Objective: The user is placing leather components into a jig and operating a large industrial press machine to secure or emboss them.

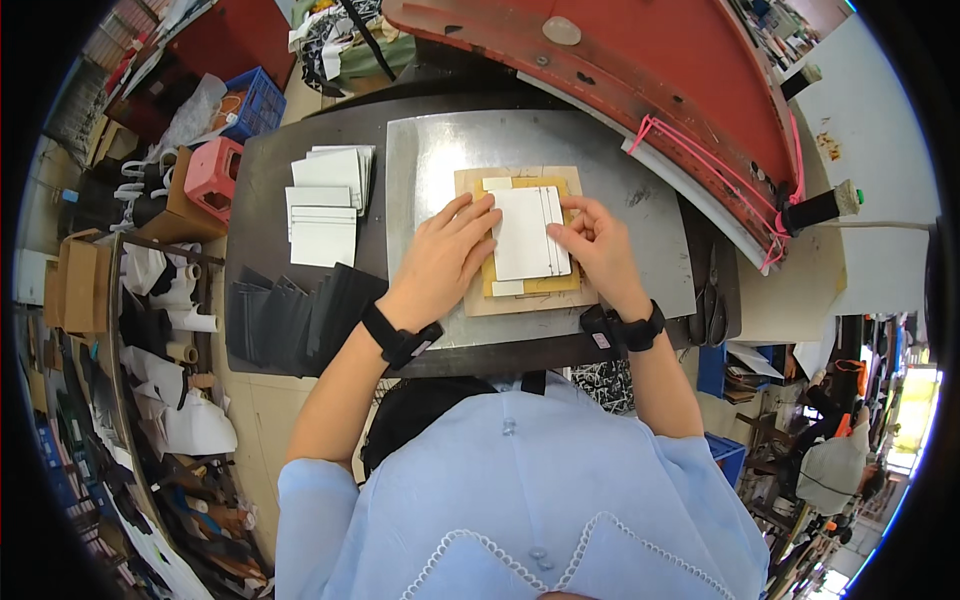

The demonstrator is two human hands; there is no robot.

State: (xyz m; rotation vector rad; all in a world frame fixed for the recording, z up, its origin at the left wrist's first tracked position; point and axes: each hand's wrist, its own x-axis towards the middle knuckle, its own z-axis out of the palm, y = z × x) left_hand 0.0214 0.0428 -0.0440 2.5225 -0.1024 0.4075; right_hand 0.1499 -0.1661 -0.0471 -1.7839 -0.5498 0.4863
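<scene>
A white rectangular sheet piece with dark lines near its right side lies on a yellow board, which sits on a larger tan board. Short pale strips mark the yellow board's left corners. My left hand is open, its outstretched fingers resting along the piece's left edge. At the opposite edge, my right hand is closed, thumb and bent fingers pinching the white piece. Left of my hands are stacks of similar white pieces and a fan of black pieces.
A metal plate on the dark table carries the boards. Over the far right leans a red machine body with pink cord. Scissors lie at the table's right edge. A pink stool stands left.
</scene>
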